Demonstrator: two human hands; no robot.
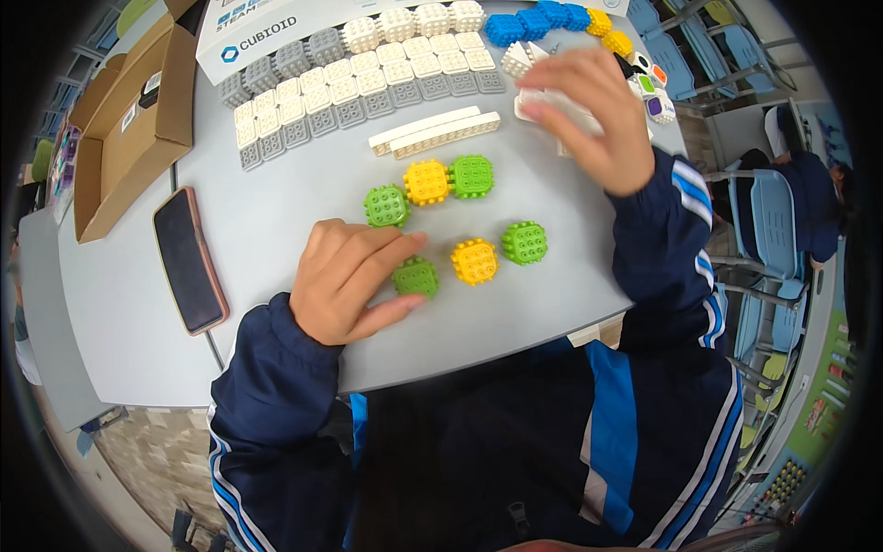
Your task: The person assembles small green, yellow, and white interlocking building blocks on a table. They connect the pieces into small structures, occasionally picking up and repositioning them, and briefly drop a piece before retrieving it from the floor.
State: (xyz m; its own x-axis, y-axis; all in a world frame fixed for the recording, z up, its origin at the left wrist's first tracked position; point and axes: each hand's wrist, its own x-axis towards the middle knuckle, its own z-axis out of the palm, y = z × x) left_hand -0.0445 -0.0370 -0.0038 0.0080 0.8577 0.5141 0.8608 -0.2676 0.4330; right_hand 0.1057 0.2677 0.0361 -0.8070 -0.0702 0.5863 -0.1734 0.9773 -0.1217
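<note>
Head view, left hand: the left hand (342, 278) arches over the worktop (294, 198) from the near left, thumb and index finger parted around a near green block (416, 279).
Near green block: it lies just right of the palm, between those two fingertips, knobby and roughly cubic with no clear long axis; the left hand is much the nearer one.
Near row: a yellow block (475, 262) sits to its right, apart from it, then another green block (524, 243) slightly farther off.
Far row: a green block at the left (386, 205), a yellow one in the middle (427, 181) and a green one at the right (473, 176).
Right hand: the right hand (596, 121) is over white pieces (572, 111) at the far right, its fingers curved and the thumb apart; motion blur hides whether anything is pinched, so I cannot tell.
White beams: two white beams (445, 136) lie side by side beyond the far row, long axes running left to right, right ends farther.
Cardboard box: the cardboard box (170, 120) stands open at the far left; a small dark object seems to be inside.
White box: behind the block rows; contents not visible.
</note>
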